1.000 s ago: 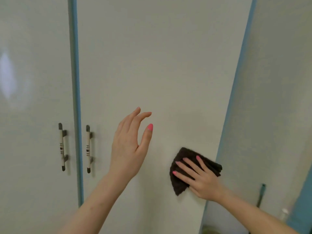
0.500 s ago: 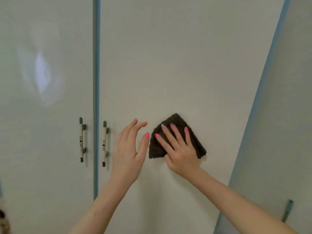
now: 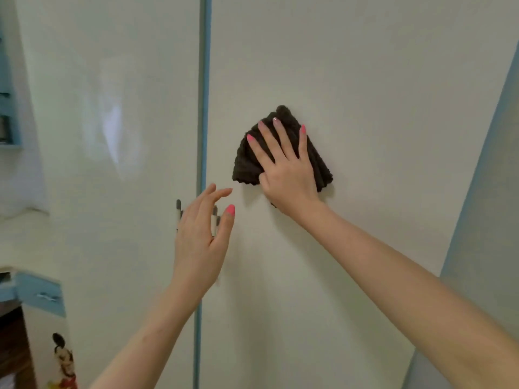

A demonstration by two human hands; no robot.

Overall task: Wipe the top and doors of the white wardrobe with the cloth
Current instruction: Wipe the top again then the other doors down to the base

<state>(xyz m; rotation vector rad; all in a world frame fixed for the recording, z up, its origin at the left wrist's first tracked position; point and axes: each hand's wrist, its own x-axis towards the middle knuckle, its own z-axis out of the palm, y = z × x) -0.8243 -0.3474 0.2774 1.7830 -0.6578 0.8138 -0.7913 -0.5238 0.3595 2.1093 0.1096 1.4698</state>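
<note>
The white wardrobe fills the view, with a left door (image 3: 112,192) and a right door (image 3: 379,108) split by a blue strip (image 3: 204,108). A dark brown folded cloth (image 3: 245,161) lies flat against the right door at mid height. My right hand (image 3: 286,169) presses on it with fingers spread, palm over the cloth. My left hand (image 3: 200,237) hovers lower left of the cloth, fingers apart, holding nothing, and it covers most of the two door handles (image 3: 178,209).
A blue-edged side panel (image 3: 488,192) runs down the right. At the left stand a white counter (image 3: 19,228), a blue drawer front (image 3: 39,296) and a cartoon sticker (image 3: 63,363) low down.
My right hand has slid the cloth up and to the left across the right door, from near its right edge to the middle. My left hand stays raised beside the handles.
</note>
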